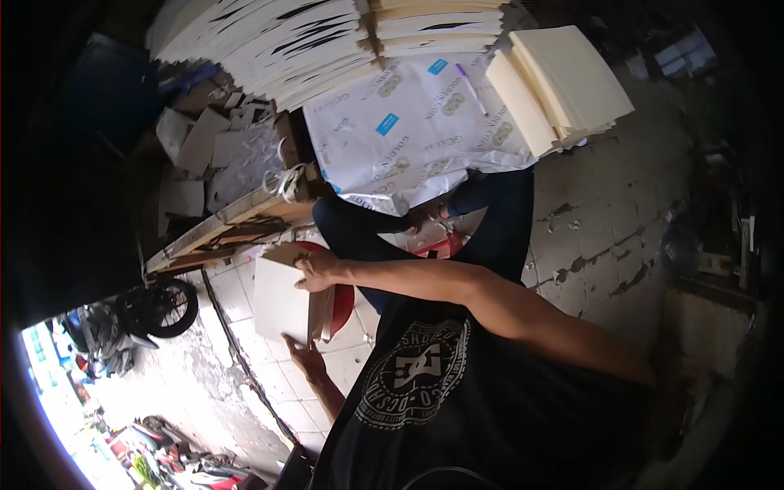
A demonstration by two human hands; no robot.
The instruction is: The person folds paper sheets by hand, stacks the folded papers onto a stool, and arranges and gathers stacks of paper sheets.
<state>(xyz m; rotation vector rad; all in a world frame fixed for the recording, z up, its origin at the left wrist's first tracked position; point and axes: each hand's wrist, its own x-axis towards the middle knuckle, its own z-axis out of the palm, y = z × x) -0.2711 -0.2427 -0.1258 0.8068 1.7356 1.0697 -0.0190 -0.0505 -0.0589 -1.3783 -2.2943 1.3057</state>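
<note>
Thick cream rectangular paper stack (282, 298) here, right hand's (318, 269) bent fingers gripping its upper end, left hand (307, 359) clasping the lower corner, round red seat (345, 309) just beside.

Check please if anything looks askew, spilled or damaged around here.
Yes. The floor at the picture's right looks damaged, with dark, broken-looking seams and scattered bits. The printed wrapping paper is crumpled along its near edge, not lying flat.

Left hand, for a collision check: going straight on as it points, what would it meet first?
Probably the held paper stack; the left hand seems to touch its edge, though depth is unclear.
</note>
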